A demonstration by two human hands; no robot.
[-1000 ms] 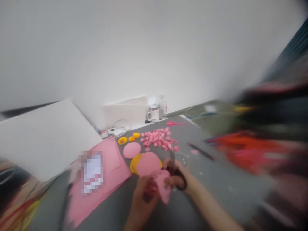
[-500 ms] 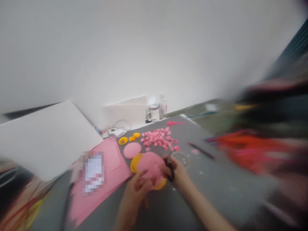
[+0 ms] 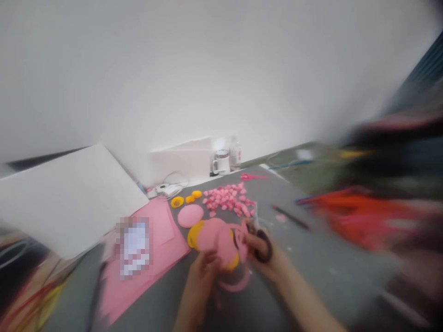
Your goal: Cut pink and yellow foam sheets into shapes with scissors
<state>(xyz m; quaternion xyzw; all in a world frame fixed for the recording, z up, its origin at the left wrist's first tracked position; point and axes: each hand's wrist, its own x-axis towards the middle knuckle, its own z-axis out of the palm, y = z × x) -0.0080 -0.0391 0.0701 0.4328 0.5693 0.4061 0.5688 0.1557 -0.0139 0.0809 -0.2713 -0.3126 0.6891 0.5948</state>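
Two things, scissors and a curly pink strip, are gripped in our right hand, maybe so snipping is easy. Our left hand's fingers bend at the pink circle; we can't tell if they pinch. Everything's nearer us than the pink pile.

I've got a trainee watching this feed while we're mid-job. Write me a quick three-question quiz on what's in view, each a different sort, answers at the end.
1. Which hand holds the black-handled scissors?

2. What stands right beside the white mug?
A) a stapler
B) a clear bottle
C) a potted plant

3. Fill in the colour: the small pink pieces lie loose on the ____ tabletop.

Key: 1. the right hand; 2. B; 3. grey.
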